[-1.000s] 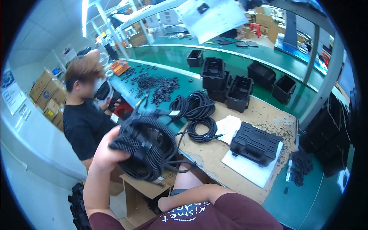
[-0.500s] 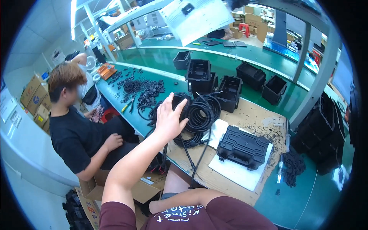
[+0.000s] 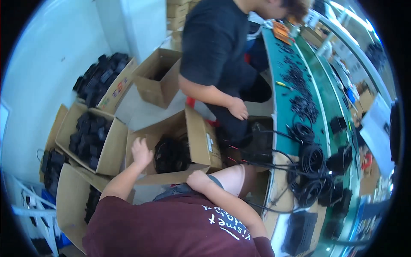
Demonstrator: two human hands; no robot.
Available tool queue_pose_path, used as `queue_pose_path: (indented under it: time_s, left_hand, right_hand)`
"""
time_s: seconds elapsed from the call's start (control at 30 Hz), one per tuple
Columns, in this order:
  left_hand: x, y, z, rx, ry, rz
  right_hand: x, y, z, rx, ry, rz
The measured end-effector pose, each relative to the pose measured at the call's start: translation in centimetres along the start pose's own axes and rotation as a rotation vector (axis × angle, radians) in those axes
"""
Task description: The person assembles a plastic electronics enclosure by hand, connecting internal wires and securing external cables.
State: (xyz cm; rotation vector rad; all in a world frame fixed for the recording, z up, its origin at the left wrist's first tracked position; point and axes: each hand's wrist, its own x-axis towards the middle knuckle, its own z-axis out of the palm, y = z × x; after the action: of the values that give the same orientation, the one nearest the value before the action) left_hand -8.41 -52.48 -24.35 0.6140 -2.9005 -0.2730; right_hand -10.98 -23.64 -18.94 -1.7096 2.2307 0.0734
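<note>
My left hand (image 3: 141,152) is over the left side of an open cardboard box (image 3: 198,136), fingers apart, with nothing visible in it. Inside that box lie dark coiled cables (image 3: 169,155), partly shaded. My right hand (image 3: 200,181) is closed beside the box's near flap, close to my thigh; its fingers are turned away, so whatever they may hold is hidden. On the workbench to the right are several black cable coils (image 3: 311,159), their ends trailing over the bench edge. A closed black plastic case (image 3: 301,229) lies near the bench's front.
Cardboard boxes (image 3: 112,147) filled with black parts stand on my left. Another box (image 3: 165,81) stands farther off. A person in a dark shirt (image 3: 214,47) sits beyond, one hand on their leg. Small black parts and a yellow-handled tool (image 3: 283,85) lie on the green bench (image 3: 278,111).
My view has swung left and down, from the bench to the boxes. My left hand has left the cable coils and is now above the cardboard box. My right hand stays near my lap.
</note>
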Motion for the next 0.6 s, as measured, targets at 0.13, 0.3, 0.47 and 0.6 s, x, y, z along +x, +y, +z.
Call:
queue_pose_path:
  time_s: [0.13,0.3,0.47,0.6]
  left_hand:
    - [-0.3,-8.6,2.8,0.102,-0.149,-0.349]
    - [1.1,-13.7,7.4,-0.204,-0.459,-0.875]
    - [1.4,-17.4,13.0,-0.195,-0.531,-0.876]
    - [3.6,-16.5,15.3,-0.204,-0.529,-0.923]
  right_hand:
    - [0.3,0.0,0.2,0.039,-0.041,0.013]
    - [0.3,-0.3,-0.8,0.035,-0.131,0.036]
    - [-0.3,-0.8,-0.8,-0.024,-0.026,0.035]
    - [-0.5,-0.4,-1.2,-0.063,-0.023,0.052]
